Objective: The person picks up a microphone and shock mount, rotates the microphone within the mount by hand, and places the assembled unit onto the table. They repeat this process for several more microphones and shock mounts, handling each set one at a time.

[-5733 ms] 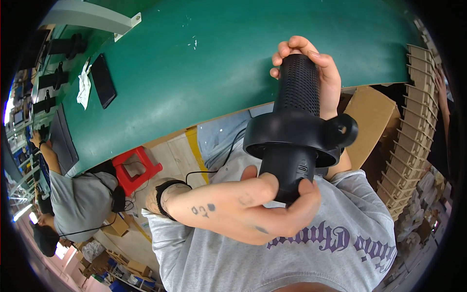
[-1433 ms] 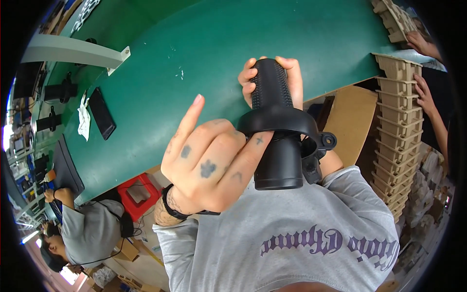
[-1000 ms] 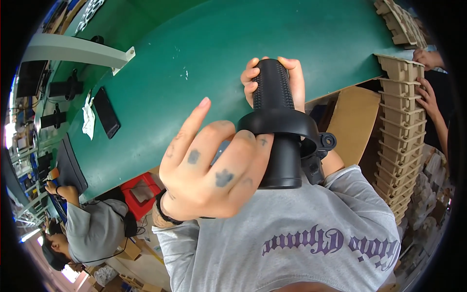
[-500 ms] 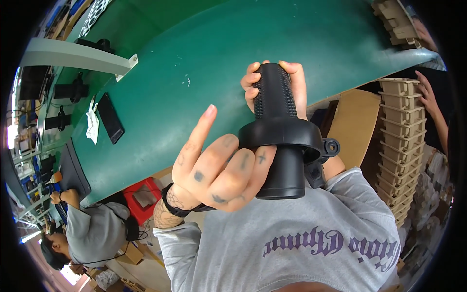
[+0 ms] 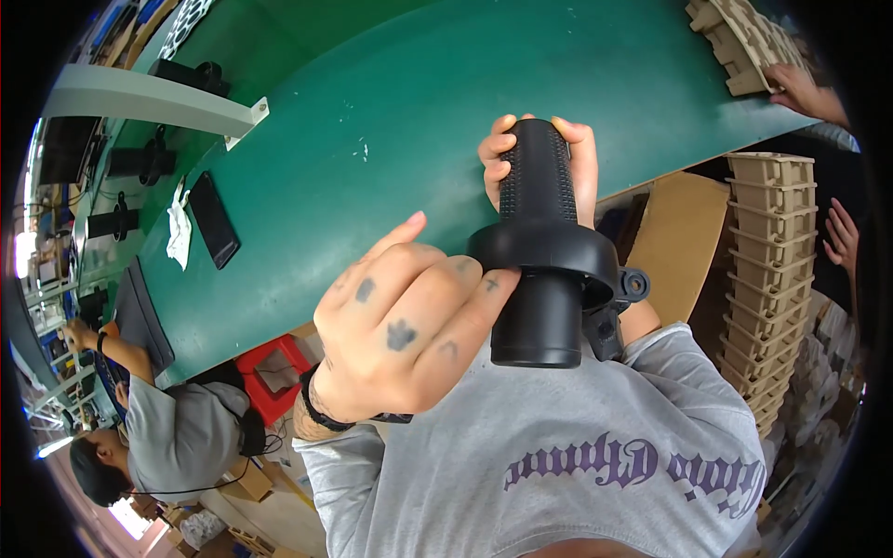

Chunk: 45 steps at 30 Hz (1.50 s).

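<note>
A black device, with a textured handle (image 5: pixel 538 172), a wide round collar (image 5: pixel 544 251) and a smooth cylinder (image 5: pixel 537 321), hangs in front of my chest. My right hand (image 5: pixel 581 167) is wrapped round the handle from behind, its fingertips showing on both sides. A black bracket (image 5: pixel 633 285) with a round hole juts from the collar's right side. My left hand (image 5: pixel 405 321) is closed, knuckles up, with its little fingertip against the collar's lower edge. Its thumb and whatever the curled fingers pinch are hidden.
A green worktable (image 5: pixel 391 139) spans the far side, with a black phone (image 5: pixel 214 219), white tissue (image 5: pixel 178 228) and grey metal arm (image 5: pixel 158 104) on the left. Tan trays (image 5: pixel 770 270) are stacked at right, where a co-worker's hand (image 5: pixel 798 90) touches another tray (image 5: pixel 739 42). Another person (image 5: pixel 186 432) sits lower left.
My left index finger, raised before, is now bent lower, and that hand has turned knuckles up. The device has shifted slightly right. At right, a co-worker's hand has come onto the upper tray.
</note>
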Motion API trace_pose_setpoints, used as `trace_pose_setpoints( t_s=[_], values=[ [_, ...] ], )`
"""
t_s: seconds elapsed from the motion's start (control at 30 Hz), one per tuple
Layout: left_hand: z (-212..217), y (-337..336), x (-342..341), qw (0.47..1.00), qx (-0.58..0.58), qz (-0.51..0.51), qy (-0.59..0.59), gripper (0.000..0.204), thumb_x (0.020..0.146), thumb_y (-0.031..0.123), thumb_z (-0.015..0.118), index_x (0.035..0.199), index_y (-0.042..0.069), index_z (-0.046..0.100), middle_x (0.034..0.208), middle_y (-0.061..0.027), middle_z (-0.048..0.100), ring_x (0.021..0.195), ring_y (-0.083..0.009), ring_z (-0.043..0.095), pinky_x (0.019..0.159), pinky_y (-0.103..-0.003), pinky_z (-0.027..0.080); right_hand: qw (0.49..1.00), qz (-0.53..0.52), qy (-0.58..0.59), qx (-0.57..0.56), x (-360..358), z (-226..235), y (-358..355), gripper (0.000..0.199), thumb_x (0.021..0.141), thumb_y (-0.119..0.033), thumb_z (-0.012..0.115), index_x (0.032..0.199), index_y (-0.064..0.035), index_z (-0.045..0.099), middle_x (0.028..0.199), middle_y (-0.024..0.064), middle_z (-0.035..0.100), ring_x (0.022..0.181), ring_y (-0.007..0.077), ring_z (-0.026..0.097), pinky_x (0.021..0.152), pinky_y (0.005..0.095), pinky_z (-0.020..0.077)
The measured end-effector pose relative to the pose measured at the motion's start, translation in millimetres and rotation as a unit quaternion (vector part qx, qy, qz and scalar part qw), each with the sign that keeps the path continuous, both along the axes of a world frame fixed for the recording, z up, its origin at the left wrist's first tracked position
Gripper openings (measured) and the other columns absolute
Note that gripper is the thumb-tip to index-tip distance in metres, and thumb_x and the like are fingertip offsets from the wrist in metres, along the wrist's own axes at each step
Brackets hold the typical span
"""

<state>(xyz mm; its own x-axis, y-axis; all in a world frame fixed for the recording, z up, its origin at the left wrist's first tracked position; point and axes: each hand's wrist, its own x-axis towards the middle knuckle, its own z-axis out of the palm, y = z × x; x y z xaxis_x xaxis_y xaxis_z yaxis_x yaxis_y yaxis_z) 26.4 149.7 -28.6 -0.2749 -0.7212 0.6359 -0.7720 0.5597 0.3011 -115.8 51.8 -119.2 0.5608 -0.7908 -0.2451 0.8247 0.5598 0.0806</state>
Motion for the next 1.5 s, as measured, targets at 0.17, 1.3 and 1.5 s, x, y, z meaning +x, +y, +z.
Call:
trace_pose_setpoints(
  t_s=[0.17, 1.3, 1.5],
  values=[
    [-1.4, -3.3, 3.5, 0.997, 0.065, -0.023, 0.03, 0.025, 0.051, 0.007, 0.081, 0.074, 0.008, 0.071, 0.069, 0.0005, 0.052, 0.061, -0.016, 0.054, 0.08, -0.041, 0.056, 0.996, -0.04, 0.051, -0.056, -5.6, 3.5, 0.3, 0.022, 0.081, -0.025, 0.06, 0.089, -0.0044, 0.057, 0.101, 0.0088, 0.056, 0.086, 0.0192, 0.053, 0.069, 0.032, 0.0521],
    [2.5, 29.5, -49.3, 0.978, -0.154, 0.079, -0.118, 0.022, 0.072, 0.031, 0.059, 0.093, 0.034, 0.067, 0.107, 0.0037, 0.065, 0.067, -0.0131, 0.039, 0.05, -0.023, 0.028, 0.977, -0.073, 0.069, -0.186, 6.4, 23.6, -13.6, 0.036, 0.087, -0.031, 0.041, 0.098, -0.0025, 0.06, 0.096, 0.0135, 0.061, 0.094, 0.0266, 0.06, 0.083, 0.0484, 0.0536],
    [7.3, 26.1, -44.1, 0.967, -0.162, 0.029, -0.195, 0.013, 0.065, 0.02, 0.054, 0.075, 0.017, 0.062, 0.096, 0.0106, 0.065, 0.078, -0.0098, 0.04, 0.058, -0.027, 0.025, 0.973, -0.07, 0.099, -0.199, 10.8, 12.3, -15.6, 0.032, 0.086, -0.024, 0.04, 0.094, -0.0017, 0.06, 0.093, 0.0145, 0.061, 0.091, 0.0273, 0.06, 0.083, 0.0489, 0.0535]
  ],
)
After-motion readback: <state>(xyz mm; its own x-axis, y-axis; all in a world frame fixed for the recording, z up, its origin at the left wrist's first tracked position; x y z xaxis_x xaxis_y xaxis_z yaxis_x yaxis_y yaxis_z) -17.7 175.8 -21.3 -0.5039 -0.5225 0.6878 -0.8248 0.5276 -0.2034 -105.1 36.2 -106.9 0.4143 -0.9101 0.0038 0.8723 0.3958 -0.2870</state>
